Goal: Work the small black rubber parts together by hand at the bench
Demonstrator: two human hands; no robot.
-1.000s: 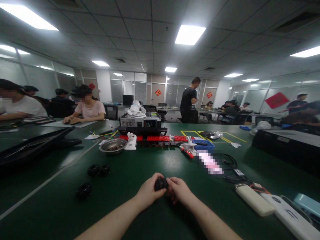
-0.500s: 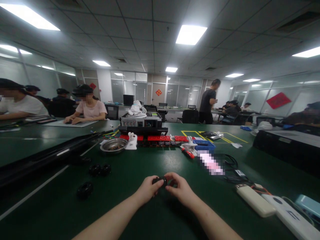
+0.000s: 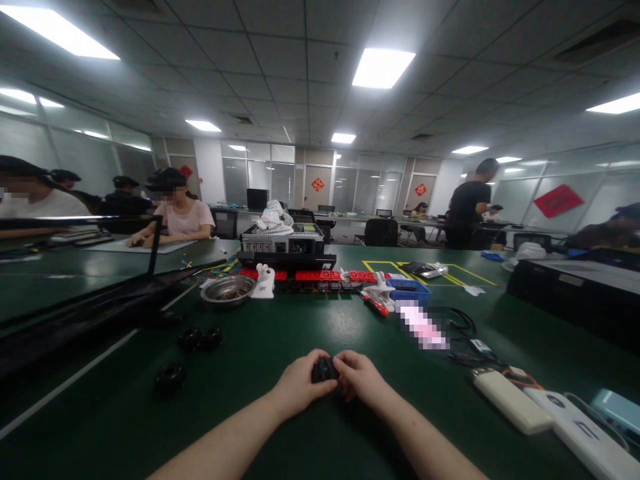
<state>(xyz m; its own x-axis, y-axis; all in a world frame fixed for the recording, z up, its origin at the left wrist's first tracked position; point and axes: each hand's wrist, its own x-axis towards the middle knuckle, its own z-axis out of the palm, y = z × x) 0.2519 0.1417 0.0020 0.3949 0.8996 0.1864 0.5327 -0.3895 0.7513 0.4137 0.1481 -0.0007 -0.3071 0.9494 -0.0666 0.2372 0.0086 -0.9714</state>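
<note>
Left hand (image 3: 301, 385) grips small black part (image 3: 324, 371) between thumb and fingers, over green tabletop (image 3: 320, 327). Right hand (image 3: 364, 380) curled at part's right end, can't tell if pinching it

The person's left hand (image 3: 303, 385) and right hand (image 3: 364, 379) are bare. The left forearm (image 3: 225, 437) and right forearm (image 3: 430, 437), also bare down to the view's lower edge, narrow smoothly toward the hands.

Head-worn view, facing forward and down, green table (image 3: 280, 327) close
</note>
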